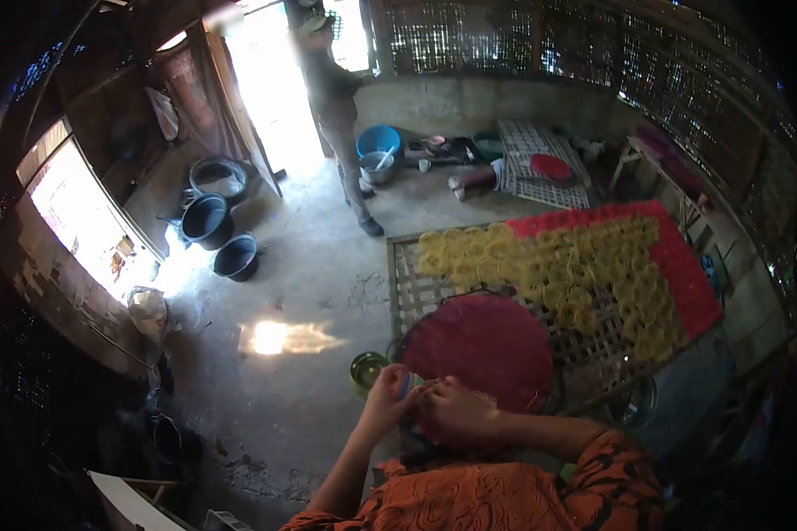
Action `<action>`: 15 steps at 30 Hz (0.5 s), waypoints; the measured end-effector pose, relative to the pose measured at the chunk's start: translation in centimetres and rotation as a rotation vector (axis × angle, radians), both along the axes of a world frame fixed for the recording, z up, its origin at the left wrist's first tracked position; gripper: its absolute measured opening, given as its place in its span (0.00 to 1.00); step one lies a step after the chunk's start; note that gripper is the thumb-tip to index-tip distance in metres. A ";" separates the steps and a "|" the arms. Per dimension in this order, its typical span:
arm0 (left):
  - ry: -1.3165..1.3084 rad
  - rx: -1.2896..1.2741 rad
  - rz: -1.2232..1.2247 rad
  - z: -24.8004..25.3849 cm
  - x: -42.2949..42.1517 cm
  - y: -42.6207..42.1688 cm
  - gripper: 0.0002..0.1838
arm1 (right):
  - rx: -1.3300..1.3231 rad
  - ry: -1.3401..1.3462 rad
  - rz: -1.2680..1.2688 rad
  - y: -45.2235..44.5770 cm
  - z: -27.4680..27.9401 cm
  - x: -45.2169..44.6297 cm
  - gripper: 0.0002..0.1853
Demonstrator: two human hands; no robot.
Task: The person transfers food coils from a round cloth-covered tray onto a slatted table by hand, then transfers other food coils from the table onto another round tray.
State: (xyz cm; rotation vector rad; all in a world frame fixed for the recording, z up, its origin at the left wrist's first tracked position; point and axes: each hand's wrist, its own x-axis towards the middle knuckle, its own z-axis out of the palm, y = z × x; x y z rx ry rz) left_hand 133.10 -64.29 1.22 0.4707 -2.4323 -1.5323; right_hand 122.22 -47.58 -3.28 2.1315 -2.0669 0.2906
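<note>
My left hand [386, 398] and my right hand [460, 412] meet over the near left edge of a round dark-red surface [483, 345]. The fingers of both are closed and pressed together. Between them shows something small and pale with a bluish edge, too small to name. A few thin yellowish strands lie beside my right hand. Just beyond my left hand, a green bowl [366, 372] stands at the left. Past the red surface, many coiled yellow nests of strands [584, 265] lie in rows on a woven lattice rack [410, 283].
Red cloth [682, 274] edges the rack at the far right. Dark tubs [206, 221] stand on the concrete floor at left. A person [335, 106] stands by the bright doorway. A blue basin [378, 141] and a leaning lattice panel [540, 159] are along the back wall.
</note>
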 end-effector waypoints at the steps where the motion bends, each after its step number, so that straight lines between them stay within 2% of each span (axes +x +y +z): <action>1: -0.033 0.018 0.037 -0.2 -0.2 -0.1 0.28 | -0.006 0.031 -0.006 -0.1 0.2 0.2 0.13; 2: -0.069 0.038 0.071 -0.6 -0.3 -0.1 0.29 | -0.007 0.040 -0.005 0.0 0.4 0.1 0.13; 4: -0.023 0.021 0.085 -1.7 -0.5 -0.5 0.30 | -0.072 -0.237 -0.122 0.2 1.4 -0.3 0.10; 5: -0.066 0.033 0.097 -1.8 -0.5 -0.7 0.31 | -0.077 -0.233 -0.123 0.2 1.5 -1.0 0.10; 7: -0.109 0.041 0.107 -1.6 -0.6 -0.9 0.31 | 0.121 -1.209 -0.470 0.9 1.2 -3.6 0.11; 9: -0.177 -0.010 0.049 -1.0 -0.7 -0.5 0.33 | -0.087 -1.326 -0.456 2.9 -0.2 -7.5 0.11; 10: -0.176 -0.011 0.044 -1.0 -0.7 -0.5 0.33 | -0.293 -1.971 -0.615 3.9 -1.9 -9.1 0.12; 11: -0.173 -0.010 0.032 -1.0 -0.7 -0.4 0.33 | -0.358 -2.268 -0.575 5.4 -2.9 -11.5 0.14; 12: -0.170 -0.009 0.021 -1.0 -0.7 -0.4 0.33 | -0.501 -2.314 -0.628 7.0 -0.7 -12.1 0.15; 13: -0.168 -0.010 0.016 -0.9 -0.8 -0.3 0.33 | -0.583 -2.350 -0.503 8.6 0.6 -13.3 0.14; 15: -0.204 -0.027 0.027 -0.7 -0.6 -0.4 0.34 | -0.799 -2.234 -0.639 12.1 3.0 -14.7 0.11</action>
